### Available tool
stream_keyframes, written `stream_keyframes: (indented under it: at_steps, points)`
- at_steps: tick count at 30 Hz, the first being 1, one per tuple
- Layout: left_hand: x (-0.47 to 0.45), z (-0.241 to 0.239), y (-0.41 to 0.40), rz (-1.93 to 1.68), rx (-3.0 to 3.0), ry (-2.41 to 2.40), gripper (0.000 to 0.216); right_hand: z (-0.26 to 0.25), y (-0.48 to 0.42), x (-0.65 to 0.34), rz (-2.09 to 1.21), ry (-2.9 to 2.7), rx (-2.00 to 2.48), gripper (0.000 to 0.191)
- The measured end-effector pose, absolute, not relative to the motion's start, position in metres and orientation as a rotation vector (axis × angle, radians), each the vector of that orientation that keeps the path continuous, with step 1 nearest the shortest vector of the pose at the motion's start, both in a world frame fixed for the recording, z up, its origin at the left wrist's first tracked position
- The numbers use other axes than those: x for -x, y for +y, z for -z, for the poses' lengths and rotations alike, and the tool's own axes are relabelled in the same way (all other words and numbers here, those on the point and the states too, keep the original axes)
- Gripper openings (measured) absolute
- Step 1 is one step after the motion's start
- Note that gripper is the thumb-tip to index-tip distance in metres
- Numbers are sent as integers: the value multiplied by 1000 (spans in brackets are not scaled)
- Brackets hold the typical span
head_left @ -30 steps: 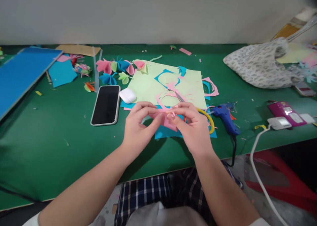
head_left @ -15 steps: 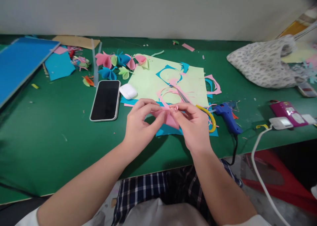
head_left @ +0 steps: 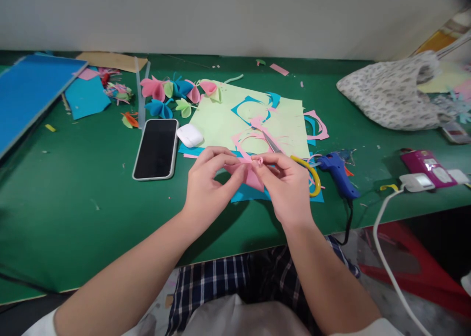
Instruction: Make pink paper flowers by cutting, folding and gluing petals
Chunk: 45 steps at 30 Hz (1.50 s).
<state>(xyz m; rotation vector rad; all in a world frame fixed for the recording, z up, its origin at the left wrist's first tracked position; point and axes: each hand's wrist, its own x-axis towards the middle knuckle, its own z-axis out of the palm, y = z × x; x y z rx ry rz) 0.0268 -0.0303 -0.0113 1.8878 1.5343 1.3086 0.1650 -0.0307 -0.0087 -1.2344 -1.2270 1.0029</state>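
Between my two hands is a piece of pink paper (head_left: 254, 178), with a small curled bit showing at my right thumb. My left hand (head_left: 213, 179) pinches its left side between thumb and fingers. Closed on the right side, my right hand (head_left: 289, 186) hides part of the paper. Blue paper (head_left: 248, 194) lies beneath the hands. Just beyond them, scissors with a yellow handle (head_left: 315, 179) rest partly behind my right hand, their blades over pink cut-out scraps (head_left: 241, 139). A pale green sheet (head_left: 217, 115) lies under the scraps.
A phone (head_left: 156, 149) and a white earbud case (head_left: 190, 135) lie left of the hands. Several folded paper flowers (head_left: 161, 109) sit behind them. On the right are a blue glue gun (head_left: 338, 174), a patterned cloth bag (head_left: 386, 93) and a white cable (head_left: 380, 228).
Almost nothing differs. Both hands keep their grip on the pink paper in the same place, and the view has shifted very slightly.
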Motion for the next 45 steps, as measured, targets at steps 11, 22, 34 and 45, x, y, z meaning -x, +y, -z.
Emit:
stream_keyframes:
  at_steps: [11,22,34,45]
  points:
    - [-27,11,-31,-1299,-1921,1582,5,8,-30,-164,-1046,-1197,1219,3]
    - [-28,14,-33,-1340,-2020,1641,7,9,-29,-162,-1044,-1201,1225,3]
    - [-28,14,-34,-1266,-1908,1602,6,12,-31,-160,-1028,-1187,1222,6]
    - [-27,14,-28,-1192,-1767,1494,4,13,-31,-161,-1084,-1172,1201,4]
